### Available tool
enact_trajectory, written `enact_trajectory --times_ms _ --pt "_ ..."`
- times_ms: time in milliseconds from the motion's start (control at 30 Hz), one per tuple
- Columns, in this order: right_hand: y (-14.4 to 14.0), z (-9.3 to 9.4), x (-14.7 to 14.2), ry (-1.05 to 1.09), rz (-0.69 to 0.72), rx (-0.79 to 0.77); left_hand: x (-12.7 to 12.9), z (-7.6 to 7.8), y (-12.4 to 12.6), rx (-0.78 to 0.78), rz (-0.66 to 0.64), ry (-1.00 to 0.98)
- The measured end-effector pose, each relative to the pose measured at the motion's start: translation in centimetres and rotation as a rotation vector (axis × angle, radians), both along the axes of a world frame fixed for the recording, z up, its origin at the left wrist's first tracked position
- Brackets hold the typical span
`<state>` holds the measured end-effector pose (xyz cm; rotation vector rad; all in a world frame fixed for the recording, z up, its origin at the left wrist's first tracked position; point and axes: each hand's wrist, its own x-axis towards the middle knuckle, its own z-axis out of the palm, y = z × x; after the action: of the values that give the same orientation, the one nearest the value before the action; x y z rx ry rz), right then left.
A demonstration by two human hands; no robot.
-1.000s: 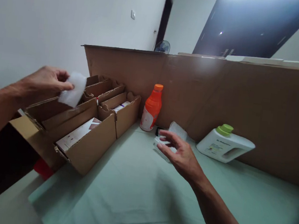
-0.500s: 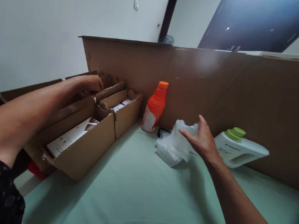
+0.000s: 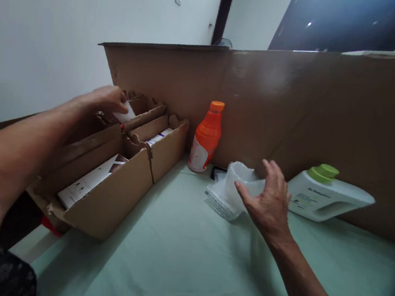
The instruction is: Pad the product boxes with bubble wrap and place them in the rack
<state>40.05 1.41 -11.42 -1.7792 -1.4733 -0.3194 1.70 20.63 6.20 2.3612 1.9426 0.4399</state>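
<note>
My left hand (image 3: 109, 99) is over the rear cardboard compartments, its fingers closed on a white, flat-sided item (image 3: 126, 113). What kind of item it is I cannot make out, as the fingers and the cardboard hide part of it. On the right, my right hand (image 3: 267, 197) is open, thumb and fingers spread, beside a crumpled piece of bubble wrap (image 3: 236, 189) on the green cloth (image 3: 186, 255). Whether the thumb touches the wrap is unclear. A long white box (image 3: 90, 181) lies in the front cardboard bin (image 3: 117, 201).
An orange bottle (image 3: 206, 137) stands by the tall cardboard wall (image 3: 176, 80). A white jug with a green cap (image 3: 326, 197) leans against that wall at right. Part of a dark flat object (image 3: 217, 171) shows behind the bubble wrap. Another cardboard bin (image 3: 169, 147) holds white boxes (image 3: 159, 136).
My left hand has risen slightly and moved left, and the white item now shows in its fingers. My right hand has drawn a little away from the bubble wrap, its fingers more upright.
</note>
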Motion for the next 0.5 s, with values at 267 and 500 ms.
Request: enact_trajectory --times_ms 267,500 --pt "0.7 8.4 -9.6 0.051 0.528 0.087 8.9 -0.8 -13.4 0.331 -0.74 -0.131" --pt "2.3 6.2 -1.0 0.036 0.118 -0.183 -3.1 0.4 -6.3 0.195 -0.155 -0.381"
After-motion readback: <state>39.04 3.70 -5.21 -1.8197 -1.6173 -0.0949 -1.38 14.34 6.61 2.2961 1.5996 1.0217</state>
